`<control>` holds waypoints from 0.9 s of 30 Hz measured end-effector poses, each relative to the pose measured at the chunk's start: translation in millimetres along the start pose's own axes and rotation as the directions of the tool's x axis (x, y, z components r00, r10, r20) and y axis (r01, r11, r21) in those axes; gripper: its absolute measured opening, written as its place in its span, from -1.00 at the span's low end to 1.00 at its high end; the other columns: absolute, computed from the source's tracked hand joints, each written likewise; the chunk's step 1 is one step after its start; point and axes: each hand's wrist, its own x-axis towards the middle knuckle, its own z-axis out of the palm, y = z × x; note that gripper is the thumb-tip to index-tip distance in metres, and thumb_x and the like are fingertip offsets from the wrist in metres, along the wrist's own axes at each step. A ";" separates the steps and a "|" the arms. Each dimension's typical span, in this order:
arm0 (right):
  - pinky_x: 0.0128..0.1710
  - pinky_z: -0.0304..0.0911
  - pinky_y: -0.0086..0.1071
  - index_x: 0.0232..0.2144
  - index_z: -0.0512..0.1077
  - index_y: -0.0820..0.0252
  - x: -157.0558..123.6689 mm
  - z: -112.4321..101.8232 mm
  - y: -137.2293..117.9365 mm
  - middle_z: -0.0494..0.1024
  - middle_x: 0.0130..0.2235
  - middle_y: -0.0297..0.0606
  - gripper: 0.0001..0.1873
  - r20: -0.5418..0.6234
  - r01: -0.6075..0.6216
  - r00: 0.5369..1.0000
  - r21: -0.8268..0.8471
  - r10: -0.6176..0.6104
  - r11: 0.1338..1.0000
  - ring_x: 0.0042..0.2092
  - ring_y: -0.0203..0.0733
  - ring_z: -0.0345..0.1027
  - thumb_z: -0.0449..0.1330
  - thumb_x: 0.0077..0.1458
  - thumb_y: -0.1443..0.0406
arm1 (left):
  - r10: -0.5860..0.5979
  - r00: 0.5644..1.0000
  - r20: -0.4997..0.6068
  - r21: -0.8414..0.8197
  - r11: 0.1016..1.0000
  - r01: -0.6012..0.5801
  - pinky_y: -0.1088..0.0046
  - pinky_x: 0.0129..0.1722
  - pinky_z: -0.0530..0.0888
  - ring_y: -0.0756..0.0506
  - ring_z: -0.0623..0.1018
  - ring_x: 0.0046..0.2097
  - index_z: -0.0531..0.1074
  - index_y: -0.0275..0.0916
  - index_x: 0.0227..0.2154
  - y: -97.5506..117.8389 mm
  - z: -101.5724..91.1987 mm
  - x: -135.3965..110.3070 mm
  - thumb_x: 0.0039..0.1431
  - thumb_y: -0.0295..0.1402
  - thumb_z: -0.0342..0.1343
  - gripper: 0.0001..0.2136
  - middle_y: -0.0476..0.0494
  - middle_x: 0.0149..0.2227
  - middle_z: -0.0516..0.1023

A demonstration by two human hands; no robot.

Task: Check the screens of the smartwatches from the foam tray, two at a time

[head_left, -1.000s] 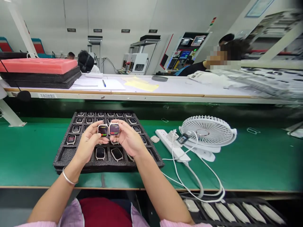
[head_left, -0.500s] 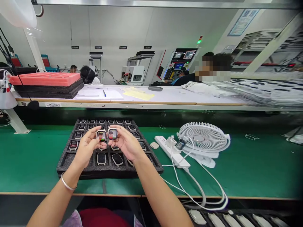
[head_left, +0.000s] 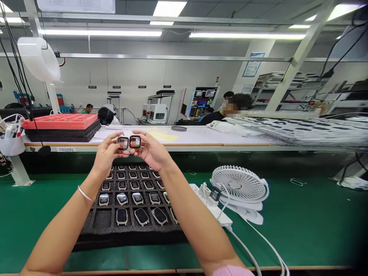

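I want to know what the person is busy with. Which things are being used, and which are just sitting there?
In use:
left hand holding left watch
right hand holding right watch
foam tray of watches

Just sitting there:
white fan
power strip
red tray

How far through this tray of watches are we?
Most pockets of the black foam tray already hold watch bodies. In hand: left hand and right hand each hold a lit watch up. Left: one empty front-left pocket shows.
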 end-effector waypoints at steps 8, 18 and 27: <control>-0.33 0.36 -0.31 -0.13 0.41 0.11 22.4 9.5 -51.1 0.53 -0.34 -0.33 -0.71 0.110 0.158 0.982 -0.052 -0.152 0.986 -0.42 -0.27 0.45 0.24 0.07 0.20 | 0.172 0.981 0.087 0.002 0.985 -0.173 0.34 -0.39 0.62 -0.02 0.59 -0.50 0.47 -0.23 -0.02 39.3 17.1 36.3 -0.04 -0.47 0.07 -0.56 0.00 -0.37 0.54; -0.26 0.34 -0.27 -0.02 0.36 0.07 29.0 10.1 -75.9 0.51 -0.30 -0.38 -0.42 0.259 0.348 0.921 -0.214 -0.291 0.913 -0.32 -0.24 0.44 0.31 -0.17 0.37 | 0.362 0.925 0.113 0.104 0.922 -0.373 0.43 -0.32 0.60 0.03 0.57 -0.41 0.42 -0.18 0.04 47.6 28.2 49.8 -0.10 -0.52 0.26 -0.46 -0.03 -0.25 0.53; -0.23 0.38 -0.25 -0.01 0.36 0.08 21.6 13.5 -79.5 0.53 -0.30 -0.38 -0.43 0.293 0.392 0.900 -0.220 -0.323 0.893 -0.33 -0.24 0.47 0.38 -0.13 0.32 | 0.406 0.908 0.107 0.096 0.904 -0.416 0.47 -0.36 0.58 0.05 0.54 -0.44 0.43 -0.17 -0.02 52.1 30.8 44.9 -0.10 -0.48 0.31 -0.51 0.01 -0.29 0.55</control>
